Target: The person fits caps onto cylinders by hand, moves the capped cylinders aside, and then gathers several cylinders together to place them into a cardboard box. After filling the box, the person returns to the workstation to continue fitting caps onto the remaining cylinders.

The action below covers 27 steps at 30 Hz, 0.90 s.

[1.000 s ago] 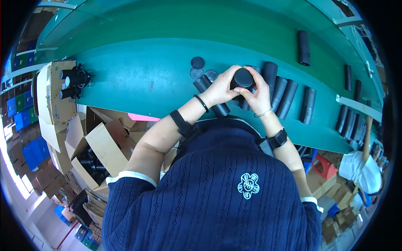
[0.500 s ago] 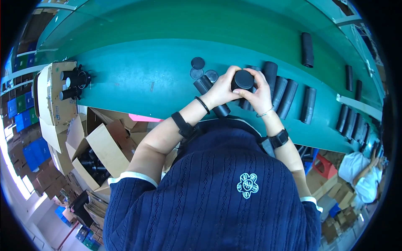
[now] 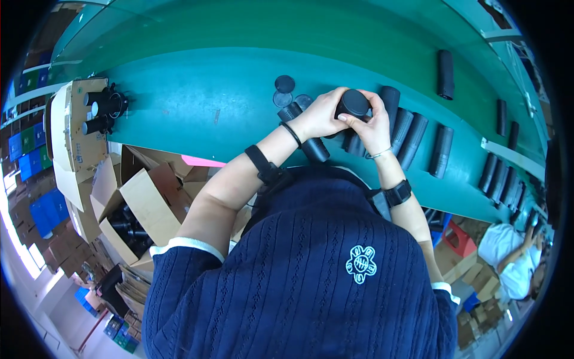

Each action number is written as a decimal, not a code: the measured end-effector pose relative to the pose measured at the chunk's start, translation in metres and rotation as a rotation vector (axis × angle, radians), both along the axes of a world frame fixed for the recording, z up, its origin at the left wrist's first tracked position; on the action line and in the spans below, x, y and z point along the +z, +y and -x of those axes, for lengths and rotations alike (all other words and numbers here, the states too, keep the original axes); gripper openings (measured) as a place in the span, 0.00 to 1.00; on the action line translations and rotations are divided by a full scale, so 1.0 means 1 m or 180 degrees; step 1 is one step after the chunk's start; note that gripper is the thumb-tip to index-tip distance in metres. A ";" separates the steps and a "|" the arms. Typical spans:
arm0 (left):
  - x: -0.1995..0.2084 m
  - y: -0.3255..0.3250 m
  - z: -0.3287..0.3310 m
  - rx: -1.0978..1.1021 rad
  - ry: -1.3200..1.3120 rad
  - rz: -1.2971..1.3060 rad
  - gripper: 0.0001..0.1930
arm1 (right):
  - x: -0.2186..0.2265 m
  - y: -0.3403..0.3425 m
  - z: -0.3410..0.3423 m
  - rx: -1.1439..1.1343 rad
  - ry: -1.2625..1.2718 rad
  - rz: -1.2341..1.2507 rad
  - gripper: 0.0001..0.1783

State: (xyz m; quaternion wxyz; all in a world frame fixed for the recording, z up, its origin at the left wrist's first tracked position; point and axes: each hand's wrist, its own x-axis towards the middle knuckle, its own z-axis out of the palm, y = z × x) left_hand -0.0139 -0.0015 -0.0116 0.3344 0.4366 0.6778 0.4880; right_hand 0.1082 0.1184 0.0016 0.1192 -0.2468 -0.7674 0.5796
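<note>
Both my hands are wrapped round a black cylindrical tube [image 3: 354,103], its round, smooth black end facing up. My left hand [image 3: 321,115] closes on its left side, and my right hand [image 3: 374,130] grips the right side with the thumb across the front. The tube's lower part is hidden by my fingers. Under my left wrist lies another black tube [image 3: 315,150] with a textured end. Beyond my left hand, three flat dark discs, one of them a black disc [image 3: 284,84], lie close together. Just right of my right hand, several black tubes [image 3: 412,142] lie side by side.
The green work surface [image 3: 191,102] runs across, with more black tubes [image 3: 502,179] at its right. At the left end stands a cardboard box [image 3: 81,134] beside black cylindrical parts [image 3: 107,107]. An open carton [image 3: 146,206] sits below the edge. Another person [image 3: 511,257] is at far right.
My hands stay closed round the tube, whose upper end now leans slightly and sits a little farther right. The whole view has shifted a little.
</note>
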 end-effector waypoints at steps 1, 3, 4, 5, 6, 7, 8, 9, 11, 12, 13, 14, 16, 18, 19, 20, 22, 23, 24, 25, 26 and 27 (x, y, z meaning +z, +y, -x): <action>-0.001 0.000 0.000 0.0028 0.0011 -0.0014 0.37 | -0.003 0.001 0.004 -0.0070 -0.0071 -0.0173 0.34; -0.008 0.002 -0.005 0.0406 0.0636 -0.0162 0.37 | -0.006 0.002 0.006 -0.0084 -0.0035 0.0088 0.38; -0.007 0.000 -0.005 0.0361 0.0552 -0.0073 0.38 | -0.004 0.000 0.004 -0.0011 0.0068 0.0197 0.39; -0.005 -0.002 -0.005 0.0389 0.0548 -0.0067 0.38 | -0.003 0.000 0.003 0.0062 0.0168 0.0308 0.41; -0.004 -0.004 -0.004 0.0219 0.0231 -0.0041 0.38 | 0.001 0.004 0.002 0.0302 0.0210 0.0602 0.44; 0.002 -0.005 -0.004 0.0051 -0.0090 -0.0022 0.38 | 0.007 0.006 0.002 0.0331 0.0196 0.0605 0.44; 0.004 -0.005 -0.005 0.0064 -0.0059 -0.0110 0.37 | 0.012 0.007 0.002 0.0467 0.0162 0.0573 0.44; 0.002 -0.005 -0.008 0.0096 -0.0073 -0.0108 0.37 | 0.014 0.008 0.002 0.0602 0.0127 0.0541 0.44; 0.000 -0.001 -0.011 0.0177 0.0006 -0.0020 0.35 | 0.007 0.014 0.002 0.0624 0.0156 0.0684 0.43; -0.002 0.002 -0.012 0.0185 0.0106 0.0113 0.33 | 0.004 0.016 0.001 0.0622 0.0163 0.0295 0.42; -0.001 0.003 -0.012 0.0199 0.0096 0.0104 0.33 | 0.004 0.017 0.001 0.0614 0.0165 -0.0091 0.41; 0.000 0.004 -0.013 0.0156 0.0266 0.0145 0.32 | 0.007 0.019 0.000 0.0672 0.0032 -0.0110 0.39; 0.009 0.004 -0.014 0.0095 0.0582 0.0429 0.31 | 0.019 0.028 -0.003 0.0779 -0.0038 -0.0072 0.38; 0.026 0.005 -0.012 -0.0015 0.0831 0.0557 0.30 | 0.035 0.040 -0.010 0.0770 -0.0312 0.0173 0.33; 0.033 0.006 -0.011 -0.0122 0.1089 0.0690 0.30 | 0.038 0.049 -0.011 0.0840 -0.0272 0.0232 0.30; 0.037 0.008 -0.012 -0.0125 0.1315 0.0629 0.29 | 0.040 0.054 -0.011 0.0944 -0.0275 0.0132 0.29; 0.044 0.008 -0.011 -0.0161 0.1544 0.0602 0.28 | 0.045 0.057 -0.010 0.1030 -0.0274 0.0012 0.29; 0.047 0.008 -0.011 -0.0188 0.1766 0.0596 0.27 | 0.049 0.055 -0.008 0.1051 -0.0371 0.0053 0.28; 0.052 0.007 -0.010 -0.0190 0.1779 0.0580 0.27 | 0.053 0.052 -0.006 0.1079 -0.0465 0.0096 0.28; 0.056 0.004 -0.009 -0.0173 0.1976 0.0649 0.26 | 0.056 0.049 -0.004 0.1083 -0.0450 0.0089 0.28; 0.058 0.001 -0.009 -0.0149 0.2175 0.0725 0.25 | 0.059 0.044 -0.001 0.1052 -0.0561 0.0183 0.29; 0.058 -0.004 -0.010 -0.0129 0.2193 0.0735 0.25 | 0.061 0.039 0.001 0.1029 -0.0671 0.0280 0.30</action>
